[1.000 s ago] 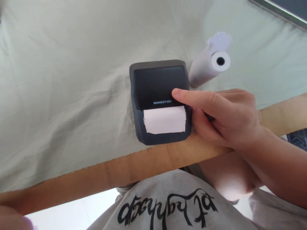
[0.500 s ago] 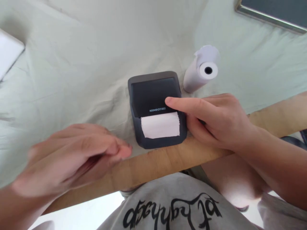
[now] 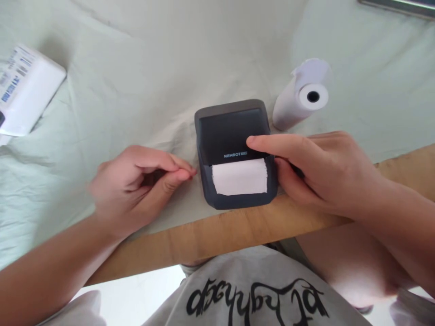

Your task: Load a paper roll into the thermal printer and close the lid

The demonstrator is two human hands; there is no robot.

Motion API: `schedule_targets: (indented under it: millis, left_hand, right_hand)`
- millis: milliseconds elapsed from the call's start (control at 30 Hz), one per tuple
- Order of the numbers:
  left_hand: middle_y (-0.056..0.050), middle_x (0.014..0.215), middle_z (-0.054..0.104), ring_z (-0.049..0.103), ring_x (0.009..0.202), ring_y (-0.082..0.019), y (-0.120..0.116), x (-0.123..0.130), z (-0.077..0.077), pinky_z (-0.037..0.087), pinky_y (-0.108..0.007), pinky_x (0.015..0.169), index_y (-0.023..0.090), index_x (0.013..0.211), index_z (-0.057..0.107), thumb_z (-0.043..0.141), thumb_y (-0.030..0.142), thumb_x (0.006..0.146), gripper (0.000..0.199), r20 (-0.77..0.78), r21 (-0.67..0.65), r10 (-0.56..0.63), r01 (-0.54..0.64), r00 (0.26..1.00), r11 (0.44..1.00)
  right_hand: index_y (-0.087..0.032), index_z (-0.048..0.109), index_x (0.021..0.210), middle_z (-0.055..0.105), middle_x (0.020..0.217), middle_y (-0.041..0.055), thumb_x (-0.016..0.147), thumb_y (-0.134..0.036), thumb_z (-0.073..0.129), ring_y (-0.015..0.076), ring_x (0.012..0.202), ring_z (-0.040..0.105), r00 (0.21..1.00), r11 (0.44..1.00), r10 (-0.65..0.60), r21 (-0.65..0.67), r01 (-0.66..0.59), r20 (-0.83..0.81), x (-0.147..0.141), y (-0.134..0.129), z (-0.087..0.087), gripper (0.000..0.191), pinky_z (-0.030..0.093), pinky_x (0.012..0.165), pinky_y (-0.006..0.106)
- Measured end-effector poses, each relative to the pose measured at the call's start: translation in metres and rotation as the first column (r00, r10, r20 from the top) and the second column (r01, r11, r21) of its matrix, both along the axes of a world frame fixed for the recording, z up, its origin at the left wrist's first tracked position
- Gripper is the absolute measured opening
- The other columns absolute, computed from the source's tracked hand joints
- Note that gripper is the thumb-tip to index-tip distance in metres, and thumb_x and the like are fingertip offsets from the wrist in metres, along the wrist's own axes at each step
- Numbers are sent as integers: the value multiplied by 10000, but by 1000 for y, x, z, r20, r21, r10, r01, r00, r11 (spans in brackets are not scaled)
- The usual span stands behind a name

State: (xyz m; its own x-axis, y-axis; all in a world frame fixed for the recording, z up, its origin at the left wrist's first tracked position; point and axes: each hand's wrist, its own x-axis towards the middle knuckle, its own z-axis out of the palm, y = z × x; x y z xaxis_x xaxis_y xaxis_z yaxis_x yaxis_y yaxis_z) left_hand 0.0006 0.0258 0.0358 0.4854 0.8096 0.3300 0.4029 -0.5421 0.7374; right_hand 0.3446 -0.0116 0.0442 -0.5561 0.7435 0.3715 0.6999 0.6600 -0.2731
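Note:
A dark label printer (image 3: 234, 129) marked NIIMBOT lies on the cloth, close to the table's front edge. From under its lid a strip of white paper (image 3: 239, 177) with ragged edges comes out over the front. My right hand (image 3: 326, 170) holds the printer at its right side, index finger laid on the lid and the other fingers low against the side. Just left of the printer, my left hand (image 3: 142, 185) has thumb and fingers pinched together; whether anything is between the tips cannot be made out.
Behind the printer on the right stands a white paper roll (image 3: 294, 104), slightly unwound at its loose end. A white box (image 3: 37, 88) with blue print is at the far left. A dark metal-edged object (image 3: 401, 7) shows at the top right. Bare wood (image 3: 217, 231) edges the table.
My left hand has moved up and away from the table edge and is now pinched beside the printer. My right hand keeps its place on the printer. The view has shifted slightly.

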Motion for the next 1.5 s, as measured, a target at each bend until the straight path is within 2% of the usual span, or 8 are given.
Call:
schedule_targets:
  millis: [233, 433, 567, 867, 1133, 1333, 1400, 1500]
  left_hand:
    - [130, 922, 917, 877, 712, -108, -9, 5, 5, 686, -196, 623, 351, 1101, 857, 690, 179, 1201, 260, -175, 159, 62, -34, 983, 987]
    - [-105, 1481, 877, 924, 1198, -236, -10, 8, -1, 814, -333, 994, 225, 1452, 836, 677, 128, 1092, 405, -266, 399, -52, 159, 963, 903]
    - [-162, 1599, 817, 872, 1388, -263, -13, 6, -4, 782, -339, 1140, 159, 1583, 785, 666, 141, 1079, 519, -291, 428, -65, 191, 954, 883]
    - [-101, 1584, 821, 868, 1362, -236, -7, 4, -10, 778, -355, 1133, 201, 1696, 688, 672, 135, 1078, 622, -265, 496, -57, 187, 963, 848]
    - [-45, 1358, 888, 891, 1130, -200, 1, 6, -6, 772, -300, 916, 273, 1561, 777, 671, 186, 1069, 510, -305, 395, -55, 179, 951, 901]
    - [-103, 1723, 720, 751, 1571, -324, 16, -8, 27, 705, -535, 1267, 263, 1789, 641, 722, 456, 1129, 692, -410, 315, -44, 187, 911, 930]
    - [-113, 1666, 709, 726, 1566, -337, 29, -7, 38, 712, -566, 1204, 235, 1745, 674, 672, 585, 1151, 689, -356, 313, -63, 182, 932, 932]
    - [-84, 1588, 760, 790, 1523, -349, 57, 4, 43, 633, -703, 1280, 196, 1674, 724, 655, 663, 1132, 718, -393, 139, -108, 175, 913, 975]
  right_hand:
    - [-284, 568, 1540, 662, 759, -108, 1076, -36, 464, 102, 568, 612, 999, 999, 32, 7, -33, 35, -1, 1, 1, 537, 354, 551, 278]
    - [-267, 552, 1551, 744, 844, -110, 1100, -57, 459, 69, 532, 527, 999, 1000, 30, -4, -29, 36, 0, 1, 0, 506, 350, 554, 268]
    - [-253, 532, 1598, 732, 840, -108, 1095, -53, 448, 75, 523, 488, 999, 1000, 27, -12, -26, 36, 3, 2, -2, 548, 382, 551, 249]
    - [-269, 467, 1763, 606, 710, -70, 1106, -166, 391, 133, 515, 494, 997, 978, -49, -201, 59, 54, 4, 2, -4, 669, 363, 551, 287]
    - [-280, 506, 1818, 588, 735, -48, 1083, -220, 400, 144, 545, 471, 995, 964, -69, -252, 84, 65, 4, 4, -1, 744, 375, 601, 289]
    - [-241, 494, 1859, 613, 738, -41, 1043, -208, 426, 144, 556, 458, 996, 961, -53, -266, 72, 77, 3, 4, -2, 820, 370, 603, 290]
    - [-218, 489, 1867, 633, 755, -36, 1043, -197, 420, 145, 547, 442, 997, 962, -39, -266, 56, 69, 4, 4, -2, 827, 364, 599, 298]
    - [-199, 490, 1858, 646, 767, -37, 1050, -190, 427, 143, 541, 447, 998, 966, -33, -254, 46, 58, 5, 5, -4, 811, 362, 590, 303]
